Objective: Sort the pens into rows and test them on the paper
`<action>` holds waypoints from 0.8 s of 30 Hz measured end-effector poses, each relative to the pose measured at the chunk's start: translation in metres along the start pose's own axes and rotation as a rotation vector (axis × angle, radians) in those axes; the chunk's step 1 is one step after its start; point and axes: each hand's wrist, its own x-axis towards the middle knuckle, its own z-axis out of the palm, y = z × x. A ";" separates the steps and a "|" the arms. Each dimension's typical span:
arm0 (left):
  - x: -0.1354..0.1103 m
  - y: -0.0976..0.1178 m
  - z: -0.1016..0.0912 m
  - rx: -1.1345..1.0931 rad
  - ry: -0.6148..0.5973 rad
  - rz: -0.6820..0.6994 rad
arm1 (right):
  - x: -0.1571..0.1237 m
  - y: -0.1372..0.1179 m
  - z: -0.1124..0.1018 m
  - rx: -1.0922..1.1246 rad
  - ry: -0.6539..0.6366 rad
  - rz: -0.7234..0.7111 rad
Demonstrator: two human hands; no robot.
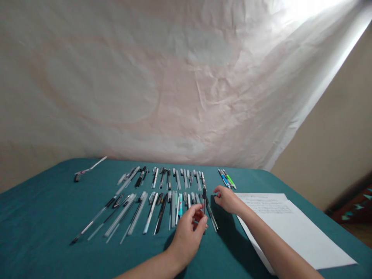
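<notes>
My left hand point(187, 232) pinches a clear pen with a black grip point(204, 195) near its lower end. The pen stands nearly upright, its tip pointing up. To the right of it is my right hand point(228, 198), thumb and fingers curled together over the cloth; whatever they hold, if anything, is too small to make out. Just below the upright pen, a clear and dark pen point(213, 219) lies on the table. Left of my left hand, a front row holds several pen parts, among them a black pen barrel point(161, 214), a pale blue-white barrel point(150, 214) and a turquoise pen point(180, 205).
Behind runs a second row of caps and barrels, including a black pen point(141, 177). Blue and green pens point(227, 179) lie at the back right. White paper sheets point(302, 232) with handwriting are under my right forearm. A toothbrush-like object point(90, 169) rests far left on the green tablecloth point(37, 224).
</notes>
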 end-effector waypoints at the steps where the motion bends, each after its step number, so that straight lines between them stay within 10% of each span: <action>1: -0.001 0.001 0.000 0.021 -0.004 0.012 | 0.001 -0.002 -0.007 0.040 0.009 -0.014; 9: -0.004 0.003 0.001 0.101 -0.045 0.069 | -0.016 -0.049 -0.057 0.828 0.226 -0.125; 24: -0.004 0.006 0.001 0.108 -0.077 0.091 | -0.029 -0.070 -0.057 0.813 0.220 -0.168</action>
